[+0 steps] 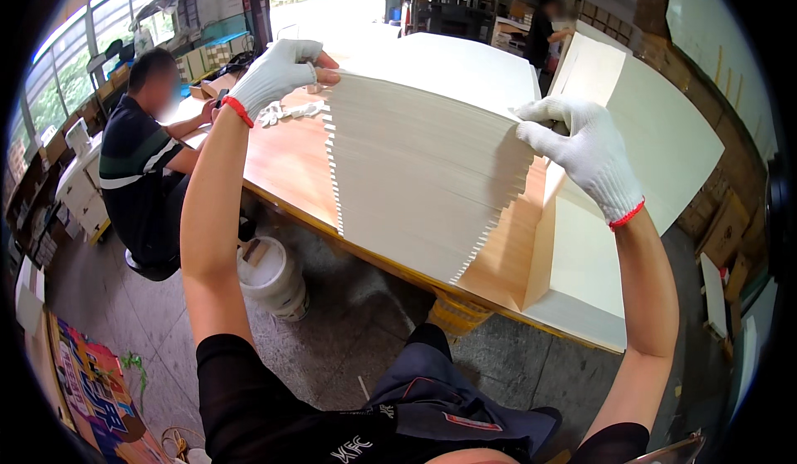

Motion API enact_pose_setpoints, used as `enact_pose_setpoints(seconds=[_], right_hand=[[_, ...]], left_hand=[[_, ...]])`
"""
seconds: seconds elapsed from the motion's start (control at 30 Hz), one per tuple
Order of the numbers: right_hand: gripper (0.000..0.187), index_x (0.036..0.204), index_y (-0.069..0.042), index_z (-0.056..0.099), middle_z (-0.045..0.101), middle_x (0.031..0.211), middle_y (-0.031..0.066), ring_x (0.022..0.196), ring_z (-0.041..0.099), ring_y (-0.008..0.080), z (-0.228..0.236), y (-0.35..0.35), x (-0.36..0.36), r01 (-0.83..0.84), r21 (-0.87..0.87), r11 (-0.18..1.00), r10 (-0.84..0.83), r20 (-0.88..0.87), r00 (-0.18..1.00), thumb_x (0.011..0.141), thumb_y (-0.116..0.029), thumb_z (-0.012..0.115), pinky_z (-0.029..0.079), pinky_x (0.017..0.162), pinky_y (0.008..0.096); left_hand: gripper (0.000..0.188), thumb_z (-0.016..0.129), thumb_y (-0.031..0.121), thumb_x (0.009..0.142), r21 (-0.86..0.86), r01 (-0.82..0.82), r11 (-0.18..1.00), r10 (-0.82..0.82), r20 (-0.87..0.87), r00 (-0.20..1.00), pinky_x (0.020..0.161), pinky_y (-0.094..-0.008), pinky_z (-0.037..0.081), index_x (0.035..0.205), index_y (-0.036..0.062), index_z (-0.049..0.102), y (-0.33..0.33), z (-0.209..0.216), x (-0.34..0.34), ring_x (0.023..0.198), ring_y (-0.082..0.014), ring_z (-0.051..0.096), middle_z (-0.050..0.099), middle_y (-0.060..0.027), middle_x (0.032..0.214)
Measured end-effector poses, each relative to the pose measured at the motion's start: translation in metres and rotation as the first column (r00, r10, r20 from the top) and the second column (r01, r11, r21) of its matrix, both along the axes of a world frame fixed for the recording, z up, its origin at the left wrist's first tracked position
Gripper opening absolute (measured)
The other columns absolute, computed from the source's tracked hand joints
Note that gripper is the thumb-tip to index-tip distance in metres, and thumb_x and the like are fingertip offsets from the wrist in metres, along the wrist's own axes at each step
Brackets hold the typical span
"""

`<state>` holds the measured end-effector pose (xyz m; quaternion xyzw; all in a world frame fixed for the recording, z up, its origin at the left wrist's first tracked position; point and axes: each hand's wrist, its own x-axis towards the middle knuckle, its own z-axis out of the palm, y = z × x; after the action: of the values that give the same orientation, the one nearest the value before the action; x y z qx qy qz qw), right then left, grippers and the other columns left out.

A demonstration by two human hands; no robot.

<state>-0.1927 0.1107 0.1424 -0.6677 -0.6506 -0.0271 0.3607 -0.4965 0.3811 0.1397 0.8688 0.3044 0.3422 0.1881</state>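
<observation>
A fanned stack of grey cardboard sheets (423, 157) lies on the wooden table, white edges stepping down both sides. My left hand (282, 70), in a white knit glove with a red cuff and bare fingertips, pinches the far left corner of the top sheet. At the far right corner, my right hand (581, 136), gloved the same way, closes thumb and fingers on the sheet's edge. A loose white glove (290, 112) lies left of the stack. Beyond it spreads a large white sheet (465, 61).
White boards (664, 124) and a folded piece stand at the right. Below the table edge are a white bucket (270, 277) with a brush across it and a yellow basket (457, 315). One person (154, 157) sits at the left; another (544, 36) stands far back.
</observation>
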Motion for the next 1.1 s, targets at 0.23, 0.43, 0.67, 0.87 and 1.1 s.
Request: enact_pose_setpoints(seconds=[0.23,0.43,0.67,0.87,1.1], right_hand=[[0.031,0.105,-0.005,0.079,0.077,0.099,0.0101,0.083,0.071,0.018,-0.005,0.003,0.002,0.012,0.036,0.999,-0.014,0.044,0.999,0.087,-0.029,0.074,0.056,0.076,0.031],[0.031,0.105,-0.004,0.078,0.076,0.098,0.0109,0.083,0.072,0.0189,-0.007,0.002,-0.001,-0.009,0.077,0.997,0.003,0.067,0.998,0.087,-0.028,0.073,0.056,0.077,0.0317],[0.026,0.101,-0.004,0.079,0.075,0.094,0.0125,0.08,0.071,0.0228,-0.008,-0.001,0.0,-0.02,0.128,0.992,0.0,0.154,0.988,0.09,-0.025,0.07,0.055,0.075,0.0332],[0.03,0.115,-0.008,0.072,0.07,0.097,0.0139,0.078,0.068,0.026,-0.034,-0.003,0.003,-0.098,0.362,0.927,-0.122,0.538,0.834,0.09,-0.025,0.069,0.054,0.072,0.0377],[0.053,0.131,-0.013,0.06,0.06,0.126,0.0103,0.104,0.062,0.0296,-0.113,-0.093,0.015,-0.068,0.38,0.922,-0.164,0.545,0.822,0.082,-0.028,0.076,0.052,0.086,0.0421]], left_hand=[[0.036,0.081,0.031,0.083,0.094,0.058,0.994,-0.057,-0.016,0.998,0.081,-0.0313,0.05,0.103,0.0022,0.077,0.018,-0.005,-0.002,0.08,-0.0137,0.066,0.072,-0.0049,0.079],[0.033,0.081,0.027,0.083,0.077,0.023,0.997,-0.022,-0.01,1.0,0.079,-0.0294,0.049,0.103,0.0005,0.077,0.013,-0.004,-0.004,0.079,-0.0136,0.066,0.071,-0.0054,0.078],[0.029,0.083,0.021,0.081,0.074,0.013,0.997,-0.013,-0.006,1.0,0.075,-0.0291,0.048,0.096,-0.0021,0.075,0.007,-0.003,-0.001,0.079,-0.0121,0.061,0.067,-0.0042,0.081],[0.029,0.082,0.019,0.084,0.109,0.076,0.991,-0.077,0.003,0.997,0.07,-0.0271,0.048,0.103,-0.0019,0.075,0.017,-0.01,-0.003,0.077,-0.0103,0.06,0.068,-0.0039,0.079],[0.031,0.075,0.015,0.09,0.607,-0.21,0.766,-0.035,0.365,0.93,0.09,-0.0307,0.05,0.118,0.002,0.069,-0.043,-0.008,0.004,0.103,-0.0217,0.064,0.066,-0.0106,0.116]])
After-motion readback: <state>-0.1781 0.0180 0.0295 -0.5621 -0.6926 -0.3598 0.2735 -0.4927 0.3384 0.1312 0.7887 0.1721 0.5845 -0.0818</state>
